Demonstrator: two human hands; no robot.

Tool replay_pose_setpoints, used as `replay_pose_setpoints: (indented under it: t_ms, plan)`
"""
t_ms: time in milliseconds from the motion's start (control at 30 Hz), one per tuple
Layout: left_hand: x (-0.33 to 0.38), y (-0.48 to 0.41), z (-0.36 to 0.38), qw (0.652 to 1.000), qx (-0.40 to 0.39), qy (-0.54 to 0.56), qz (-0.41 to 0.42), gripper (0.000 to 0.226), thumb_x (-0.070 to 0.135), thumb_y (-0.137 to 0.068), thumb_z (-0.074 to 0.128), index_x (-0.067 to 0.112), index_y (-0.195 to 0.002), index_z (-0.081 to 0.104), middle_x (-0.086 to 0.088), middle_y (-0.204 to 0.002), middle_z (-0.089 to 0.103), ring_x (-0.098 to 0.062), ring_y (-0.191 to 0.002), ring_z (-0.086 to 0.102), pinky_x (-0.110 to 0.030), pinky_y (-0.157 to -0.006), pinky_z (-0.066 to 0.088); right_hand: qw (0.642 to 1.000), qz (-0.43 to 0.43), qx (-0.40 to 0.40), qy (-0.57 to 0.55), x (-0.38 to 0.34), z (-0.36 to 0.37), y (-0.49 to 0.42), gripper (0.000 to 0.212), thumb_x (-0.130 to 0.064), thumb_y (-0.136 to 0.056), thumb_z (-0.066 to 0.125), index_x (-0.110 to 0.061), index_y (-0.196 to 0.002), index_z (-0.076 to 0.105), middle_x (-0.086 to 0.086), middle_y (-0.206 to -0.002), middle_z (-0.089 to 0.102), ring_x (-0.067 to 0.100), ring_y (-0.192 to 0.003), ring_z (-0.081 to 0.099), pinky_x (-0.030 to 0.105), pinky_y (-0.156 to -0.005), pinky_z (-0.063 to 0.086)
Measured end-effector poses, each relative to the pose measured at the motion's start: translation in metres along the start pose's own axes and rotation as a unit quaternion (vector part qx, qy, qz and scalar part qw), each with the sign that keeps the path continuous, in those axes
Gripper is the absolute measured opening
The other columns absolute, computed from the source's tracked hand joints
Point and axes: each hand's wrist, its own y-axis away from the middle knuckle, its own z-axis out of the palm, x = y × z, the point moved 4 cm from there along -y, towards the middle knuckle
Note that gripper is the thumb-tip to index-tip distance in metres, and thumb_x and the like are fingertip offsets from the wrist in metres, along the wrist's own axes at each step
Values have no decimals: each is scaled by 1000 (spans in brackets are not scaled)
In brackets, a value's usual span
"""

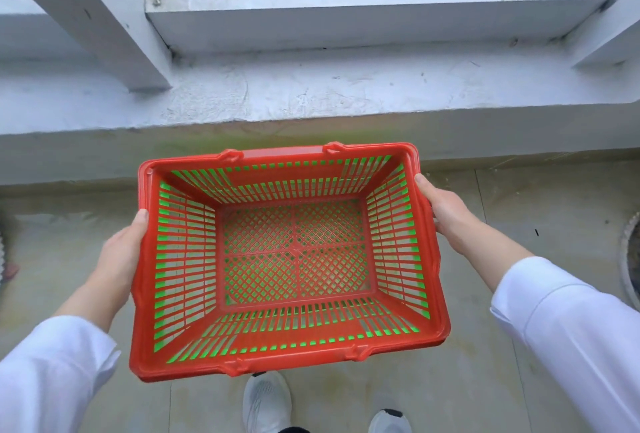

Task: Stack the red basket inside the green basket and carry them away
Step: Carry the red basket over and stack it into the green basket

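Observation:
The red basket sits nested inside the green basket, which shows only as green through the red slats. Both are held up off the floor in front of me. My left hand grips the left rim, thumb on top. On the right rim, my right hand holds the same way. The green basket's outside is hidden by the red one.
A white concrete ledge and window sill run across just beyond the baskets. A white pillar stands at the upper left. Grey floor lies below, with my white shoes at the bottom. A round grate sits at the right edge.

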Motion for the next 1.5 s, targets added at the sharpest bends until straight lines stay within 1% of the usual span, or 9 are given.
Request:
replay_pose_setpoints:
  t_ms: [133, 300, 433, 633, 833, 967, 1200, 1367, 1500]
  plan:
    - [13, -21, 6, 1000, 17, 3, -19, 55, 56, -90, 45, 10, -115, 60, -13, -102, 62, -22, -70, 58, -41, -84, 46, 1000, -8, 6, -4, -7, 2, -16, 56, -57, -87, 50, -9, -109, 68, 5, -93, 71, 18, -80, 66, 29, -67, 49]
    - [8, -29, 2, 996, 18, 58, -65, 55, 56, -83, 56, 7, -105, 64, -7, -73, 71, -20, -55, 67, -45, -86, 51, 998, 25, -11, -55, 3, 3, -26, 42, -54, -84, 57, -16, -94, 71, 9, -98, 74, 27, -90, 69, 43, -92, 51]
    - [6, -30, 4, 994, 13, 77, -71, 40, 52, -85, 57, 12, -85, 64, 2, -53, 70, -14, -45, 66, -39, -74, 52, 995, 31, -14, -95, 3, 4, -27, 39, -45, -88, 57, -10, -101, 68, 9, -91, 73, 25, -81, 70, 36, -69, 55]
    - [10, -19, 5, 996, 12, 48, -72, 55, 54, -85, 55, 4, -108, 63, -12, -88, 69, -25, -72, 61, -43, -85, 50, 998, 30, 28, -46, -2, 2, -23, 42, -49, -87, 56, -9, -97, 68, 8, -87, 71, 22, -73, 66, 27, -56, 45]
    - [-3, 16, -14, 997, -10, -13, -70, 66, 67, -85, 40, 14, -119, 60, -7, -117, 63, -26, -102, 57, -41, -91, 38, 990, -42, 94, 95, -26, -4, -15, 109, -85, -55, 49, -11, -135, 49, 11, -138, 53, 31, -128, 48, 47, -106, 39]
    - [-15, 39, -32, 996, 1, -2, -93, 71, 62, -88, 39, 11, -137, 43, -8, -145, 46, -27, -137, 37, -49, -109, 26, 978, -109, 95, 152, -62, 11, 10, 97, -79, -55, 51, -15, -128, 54, 8, -131, 56, 29, -127, 48, 48, -106, 39]
    - [-60, 91, -46, 985, 44, 76, -151, 69, 51, -89, 49, 4, -139, 41, -14, -148, 42, -29, -138, 36, -46, -111, 23, 963, -178, -43, 197, -113, 101, 43, 47, -53, -84, 56, -14, -111, 62, -2, -109, 61, 16, -102, 54, 30, -84, 39]
    - [-92, 120, -37, 966, 31, 159, -202, 57, 53, -87, 50, 9, -121, 58, -10, -127, 60, -23, -117, 51, -49, -109, 25, 935, -193, -118, 275, -132, 175, 47, 57, -60, -81, 52, -17, -116, 65, 0, -118, 63, 23, -116, 52, 37, -99, 39]
    - [-123, 134, -25, 942, 25, 232, -242, 65, 60, -82, 54, 22, -134, 47, -3, -139, 52, -22, -134, 40, -51, -111, 21, 902, -232, -119, 343, -139, 217, 40, 57, -64, -78, 52, -19, -108, 68, 1, -113, 66, 25, -117, 53, 40, -98, 43]
